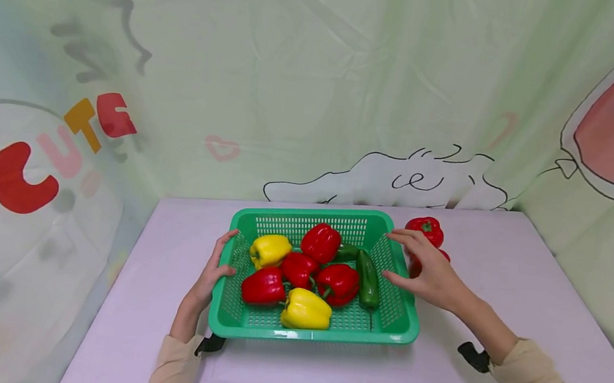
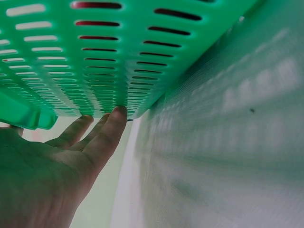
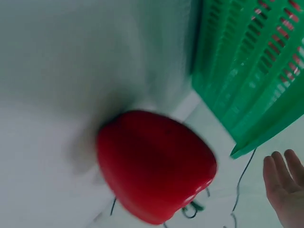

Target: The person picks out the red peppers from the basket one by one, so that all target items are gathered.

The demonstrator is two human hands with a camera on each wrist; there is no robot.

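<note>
A green plastic basket (image 1: 312,336) holds several red bell peppers (image 1: 321,243), two yellow bell peppers (image 1: 306,311) and two long green peppers (image 1: 367,280). My left hand (image 1: 209,275) grips its left side, thumb over the rim. From the left wrist view, the fingers (image 2: 102,140) reach along the slotted outer wall, and the basket stands tilted over the tabletop. At the right rim is my right hand (image 1: 432,272), thumb and fingers spread apart with nothing held. In the right wrist view its fingertips (image 3: 280,166) appear just off the basket's edge.
Two red bell peppers (image 1: 426,229) lie on the table outside the basket, one partly hidden behind my right hand. The lilac-covered table (image 1: 272,379) backs onto a printed curtain (image 1: 319,91), which also hangs along both sides.
</note>
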